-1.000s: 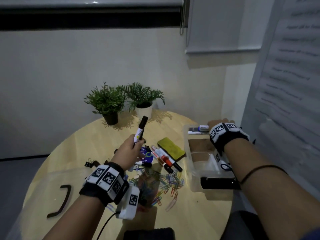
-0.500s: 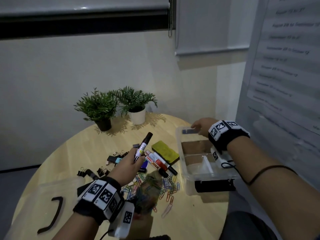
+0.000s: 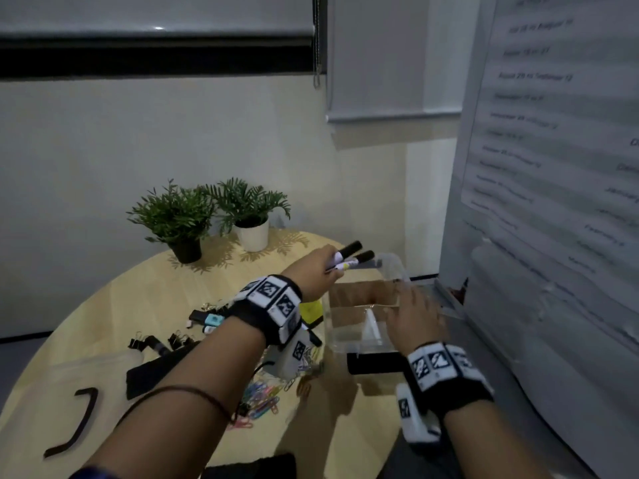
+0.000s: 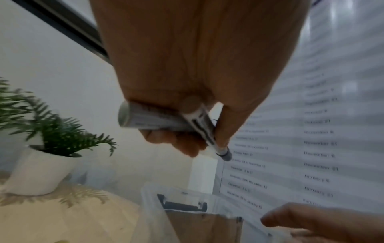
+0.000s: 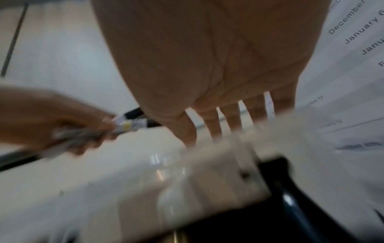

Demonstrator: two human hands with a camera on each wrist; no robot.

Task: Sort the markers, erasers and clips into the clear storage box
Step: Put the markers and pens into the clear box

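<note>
now the left hand (image 3: 313, 276), gripping two markers (image 3: 351, 259), has swung over the clear storage box (image 3: 397, 267); right hand (image 3: 413, 314) rests open on it, so a drop looks near.

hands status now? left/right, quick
Left hand: closed on two markers, above the box's far end.
Right hand: open, fingers spread, resting on the box; holds nothing.

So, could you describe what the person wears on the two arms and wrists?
Both forearms are bare. Each wrist carries a black band with white square tiles printed with black-and-white marker patterns, and a white camera block hangs below it, also tagged. A thin dark cable runs along the left forearm. The right wrist band looks the same. A dark blue sleeve edge shows near the left elbow.
</note>
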